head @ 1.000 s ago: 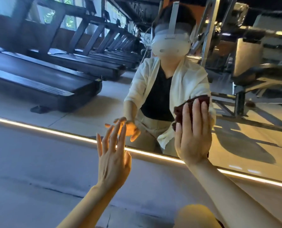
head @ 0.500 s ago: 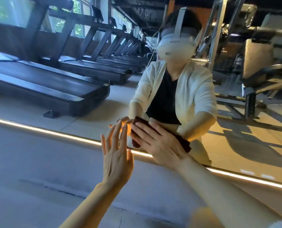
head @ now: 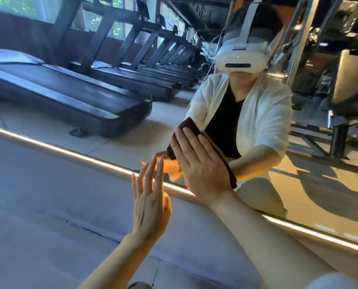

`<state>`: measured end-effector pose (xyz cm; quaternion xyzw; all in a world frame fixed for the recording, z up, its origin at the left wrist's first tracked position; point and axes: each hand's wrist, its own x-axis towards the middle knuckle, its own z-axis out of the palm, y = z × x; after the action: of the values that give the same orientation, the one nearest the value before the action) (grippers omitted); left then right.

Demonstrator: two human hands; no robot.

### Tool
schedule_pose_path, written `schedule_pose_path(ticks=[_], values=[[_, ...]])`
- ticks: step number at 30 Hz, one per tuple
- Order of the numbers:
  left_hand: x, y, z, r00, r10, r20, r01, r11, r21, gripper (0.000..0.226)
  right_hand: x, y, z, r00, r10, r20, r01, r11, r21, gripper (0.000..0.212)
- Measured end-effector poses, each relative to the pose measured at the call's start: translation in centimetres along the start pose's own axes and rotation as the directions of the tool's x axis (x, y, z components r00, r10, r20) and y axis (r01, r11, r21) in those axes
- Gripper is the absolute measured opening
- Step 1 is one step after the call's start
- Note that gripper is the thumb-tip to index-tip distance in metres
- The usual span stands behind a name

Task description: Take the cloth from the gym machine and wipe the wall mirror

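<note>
On mirror (head: 299,195): right hand (head: 199,163) fingers flat, hiding most of cloth (head: 187,126); left hand (head: 151,203) fingers straight.

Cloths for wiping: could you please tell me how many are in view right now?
1. A dark cloth lies flat against the wall mirror under the right hand, near the mirror's lit lower edge. The left hand holds none. Others may be hidden.

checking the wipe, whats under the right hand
The dark cloth lies under the flat right hand, pressed on the mirror. Its edges show past the fingers; the middle is covered.
</note>
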<state>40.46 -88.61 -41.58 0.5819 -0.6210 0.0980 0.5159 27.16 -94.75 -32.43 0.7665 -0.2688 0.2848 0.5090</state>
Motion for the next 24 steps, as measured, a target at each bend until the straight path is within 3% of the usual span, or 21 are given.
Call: schedule_pose_path(ticks=[5,14,16,19,22,24], values=[[-2.7,-0.3,0.1,0.989,-0.112,0.092,0.11,0.994,0.029,0.096,-3.2,-2.8,1.0,0.962,-0.22,0.162,0.222,0.975,0.01,0.053],[-0.6,0.7,-0.8,1.0,-0.023,0.013,0.022,0.998,0.053,0.099,-6.6,3.6,-1.5,0.892,-0.398,0.217,0.407,0.913,0.001,0.054],[1.1,1.2,-1.2,0.999,0.029,-0.016,-0.029,0.999,0.022,0.099,-2.1,6.0,-2.7,0.932,-0.32,0.168,0.328,0.945,-0.02,0.052],[5.3,2.3,-2.7,0.99,0.108,-0.096,-0.109,0.994,-0.007,0.098,6.5,11.4,-4.8,0.997,0.025,-0.078,-0.03,0.997,-0.073,0.046],[10.6,3.4,-4.6,0.965,0.151,-0.213,-0.157,0.988,-0.009,0.077,12.3,15.0,-6.7,0.889,0.367,-0.273,-0.388,0.921,-0.026,0.043],[13.7,4.2,-5.7,0.947,0.163,-0.275,-0.174,0.985,-0.015,0.06,13.1,13.6,-6.4,0.843,0.455,-0.285,-0.47,0.883,0.02,0.046]])
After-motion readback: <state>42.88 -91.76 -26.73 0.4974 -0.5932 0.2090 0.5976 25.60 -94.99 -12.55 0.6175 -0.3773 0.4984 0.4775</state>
